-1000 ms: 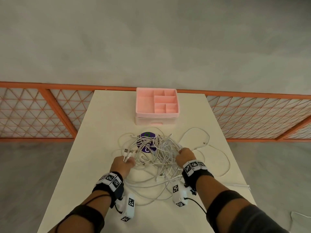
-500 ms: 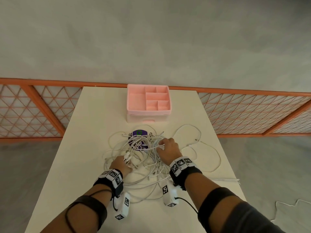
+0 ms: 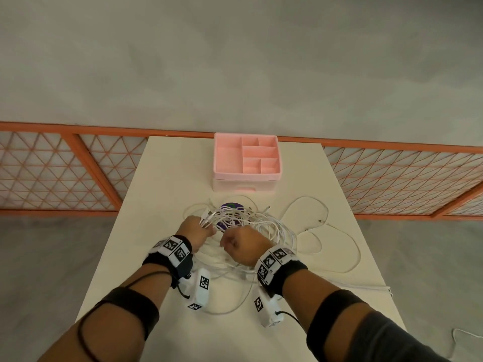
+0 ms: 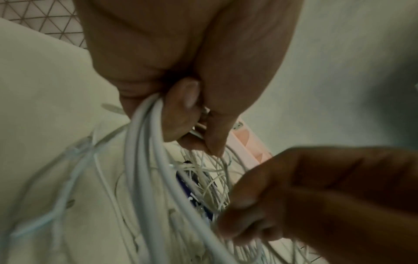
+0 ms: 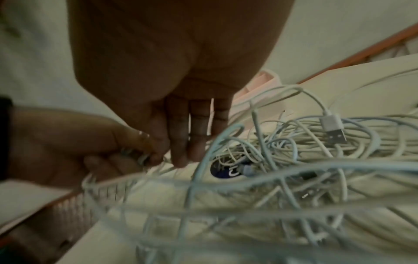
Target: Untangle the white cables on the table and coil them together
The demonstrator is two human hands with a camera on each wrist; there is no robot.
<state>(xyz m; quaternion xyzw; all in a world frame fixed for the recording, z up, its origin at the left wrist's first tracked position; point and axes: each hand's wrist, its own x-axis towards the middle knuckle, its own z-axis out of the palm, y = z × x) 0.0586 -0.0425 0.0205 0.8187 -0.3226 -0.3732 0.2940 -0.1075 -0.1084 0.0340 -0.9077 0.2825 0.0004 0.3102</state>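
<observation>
A tangled heap of thin white cables (image 3: 251, 223) lies at the middle of the cream rectangular table (image 3: 167, 184), with loose loops trailing off toward 3 and 4 o'clock and one strand running to the table's right edge. Under the heap, at its 12 o'clock side, a round purple disc (image 3: 231, 206) shows through the strands. The left hand (image 3: 194, 229), at 9 o'clock of the heap, has its fingers curled around a bunch of cable ends, whose plugs stick up toward 1 o'clock; the left wrist view shows the thumb (image 4: 181, 110) pressing several strands against the fingers. The right hand (image 3: 241, 245) sits just beside it at 6 o'clock of the heap, fingers curled downward into the strands; whether it actually grips a strand I cannot tell. A silver USB plug (image 5: 333, 129) rests on top of the pile. At 12 o'clock, apart from the cables, stands a pink plastic organiser box (image 3: 247, 176) with open compartments and a drawer.
</observation>
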